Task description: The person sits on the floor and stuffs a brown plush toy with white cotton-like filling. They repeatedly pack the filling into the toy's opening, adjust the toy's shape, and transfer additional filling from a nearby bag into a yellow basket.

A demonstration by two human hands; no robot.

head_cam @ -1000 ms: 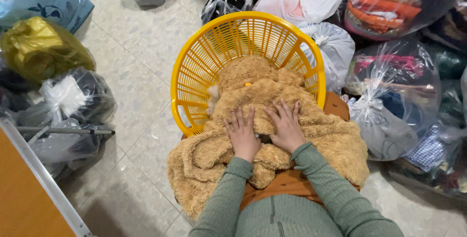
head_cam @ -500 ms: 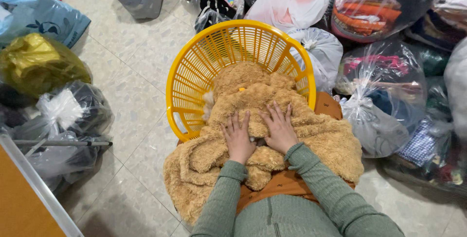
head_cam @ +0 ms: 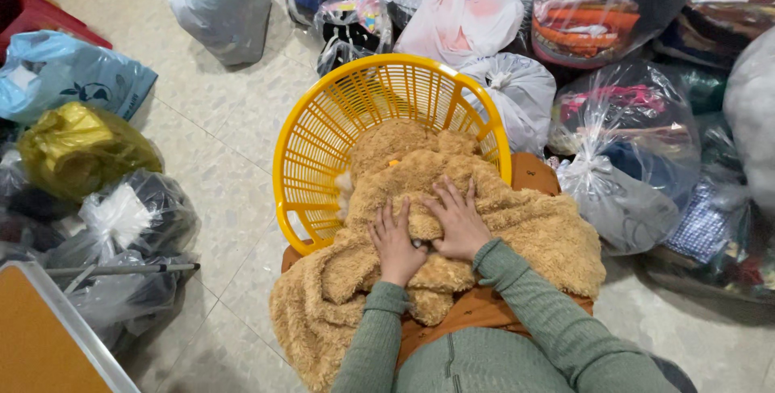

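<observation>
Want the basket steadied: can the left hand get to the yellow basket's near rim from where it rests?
Probably yes. The left hand lies flat on the fluffy tan blanket, and the yellow basket has bare rim just left of it, with nothing between; the right hand rests alongside.

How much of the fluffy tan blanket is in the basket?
Partly in: the tan blanket spills from the yellow basket across the lap.
</observation>
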